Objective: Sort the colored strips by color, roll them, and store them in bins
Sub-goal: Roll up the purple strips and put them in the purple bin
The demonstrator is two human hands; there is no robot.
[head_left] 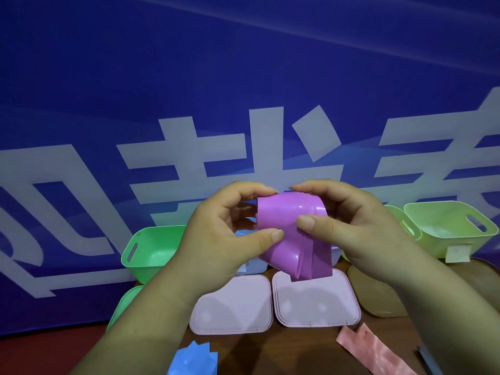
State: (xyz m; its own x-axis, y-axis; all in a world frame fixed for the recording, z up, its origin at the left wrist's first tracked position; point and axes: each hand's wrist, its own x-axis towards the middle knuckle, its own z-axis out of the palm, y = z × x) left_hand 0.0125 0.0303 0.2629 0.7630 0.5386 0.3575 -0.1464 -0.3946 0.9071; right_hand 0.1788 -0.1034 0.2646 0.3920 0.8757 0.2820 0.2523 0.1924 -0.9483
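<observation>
A purple strip [286, 212], partly rolled into a loose coil, is held up above the table between both hands. My left hand [216, 239] pinches its left edge with thumb and fingers. My right hand [349, 220] grips the coil from the right, thumb pressed on its front. The strip's loose end [311, 266] hangs down over the lids. A blue strip [193, 359] lies folded at the near edge. A pink strip [376, 350] lies flat at the lower right.
A green bin [146, 253] stands at the left and a yellow-green bin [446, 228] at the right, both open. Two pale pink lids [232, 307] [316, 301] lie side by side on the brown table, a tan lid [373, 293] beside them. A blue banner fills the background.
</observation>
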